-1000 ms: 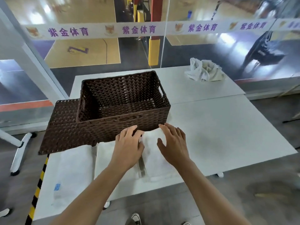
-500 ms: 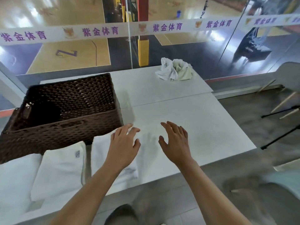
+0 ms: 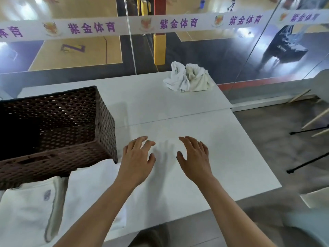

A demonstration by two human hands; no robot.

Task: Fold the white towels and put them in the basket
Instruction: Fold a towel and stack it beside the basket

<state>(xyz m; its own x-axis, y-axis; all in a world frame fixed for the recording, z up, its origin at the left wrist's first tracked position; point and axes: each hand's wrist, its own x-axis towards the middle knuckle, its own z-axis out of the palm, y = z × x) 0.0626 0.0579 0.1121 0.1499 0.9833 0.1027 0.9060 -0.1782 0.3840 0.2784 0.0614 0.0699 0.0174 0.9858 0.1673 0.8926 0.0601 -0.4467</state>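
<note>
- Left hand (image 3: 138, 161), right hand (image 3: 194, 157): released, now clear of the folded towel (image 3: 89, 193); fold judged finished.
- Crumpled towels (image 3: 187, 77): far bench (image 3: 178, 107) corner, likely next.
- Wicker basket (image 3: 105, 122): empty.

Beyond the white table (image 3: 222, 148), a glass wall (image 3: 204, 56) carries a purple-lettered banner (image 3: 178, 24); a yellow padded post (image 3: 159, 49) stands behind it.

The basket (image 3: 58, 129), at nine o'clock, is showing a dark brown open weave. The counter (image 3: 222, 157) is showing pale grey-white. Two folded towels at seven o'clock are showing white, the left towel (image 3: 28, 211) carrying a small grey-purple mark and a grey edge. The crumpled towels (image 3: 187, 78) at twelve o'clock are showing white and cream. A white banner (image 3: 160, 24) is carrying purple characters.
</note>
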